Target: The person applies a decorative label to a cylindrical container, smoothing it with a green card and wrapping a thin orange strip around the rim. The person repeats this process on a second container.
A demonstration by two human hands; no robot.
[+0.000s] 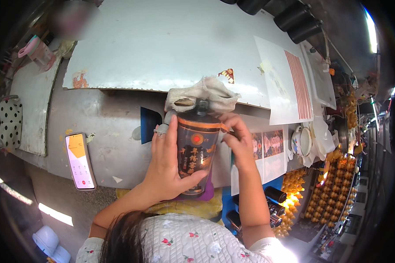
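Note:
A dark, cup-shaped container (196, 154) with gold and orange printing lies in front of me, its wider end away from me. My left hand (164, 160) wraps its left side, thumb across the printed front. Around the wide end runs an orange strip (202, 124), and my right hand (239, 138) pinches its right end. Beyond the strip is a black cap-like end with a dark knob (202, 106). A greyish-white cloth (202, 93) is bunched behind that. Purple material (210, 192) shows beneath the container's near end.
A lit phone (80, 161) lies on the grey worktop at the left. Printed sheets (267, 147) are at the right, below a large white board (171, 44). A blue-black piece (149, 125) lies left of my left hand. Rows of gold, rounded items (333, 193) stand farther right.

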